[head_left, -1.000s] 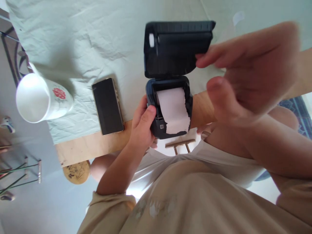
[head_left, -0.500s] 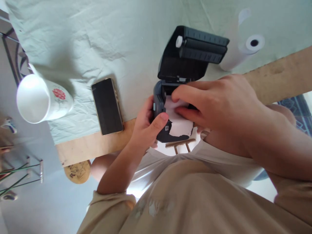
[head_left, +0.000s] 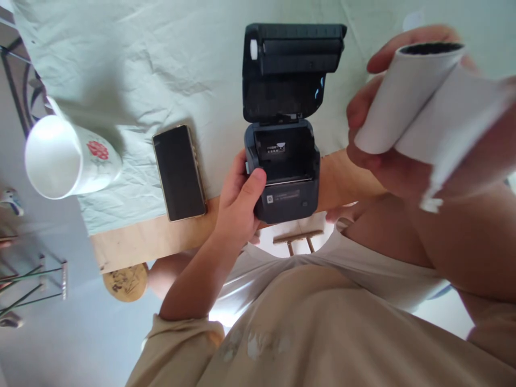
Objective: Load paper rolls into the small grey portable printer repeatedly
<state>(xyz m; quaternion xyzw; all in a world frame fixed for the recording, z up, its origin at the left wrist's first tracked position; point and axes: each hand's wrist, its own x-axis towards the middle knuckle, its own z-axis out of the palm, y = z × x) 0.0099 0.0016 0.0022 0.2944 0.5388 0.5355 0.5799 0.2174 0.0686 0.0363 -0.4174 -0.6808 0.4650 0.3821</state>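
My left hand (head_left: pixel 239 207) is wrapped round the left side of a small dark label printer (head_left: pixel 288 209), thumb on top near the paper bay. The printer's lid (head_left: pixel 282 97) stands flipped up, showing a black roller and a white knob. Inside, the bay (head_left: pixel 288 161) holds no paper, and a small printed label shows on its wall. To the right, my right hand (head_left: pixel 387 174) grips a thin white paper roll (head_left: pixel 407 97) with a dark hollow core. A loose paper tail with a torn end hangs off it, blurred by motion.
A black phone (head_left: pixel 179 174) lies on the pale green tablecloth (head_left: pixel 201 70), left of the printer. Farther left, a white cup (head_left: pixel 54 156) with a red flower is tipped toward me. A bare wooden edge (head_left: pixel 153 244) runs along the table's front. A round stool (head_left: pixel 126 282) stands below.
My right hand has lifted the paper out of the printer bay and moved right with it. The printer has turned slightly in my left hand. The other roll on the table is now mostly hidden.
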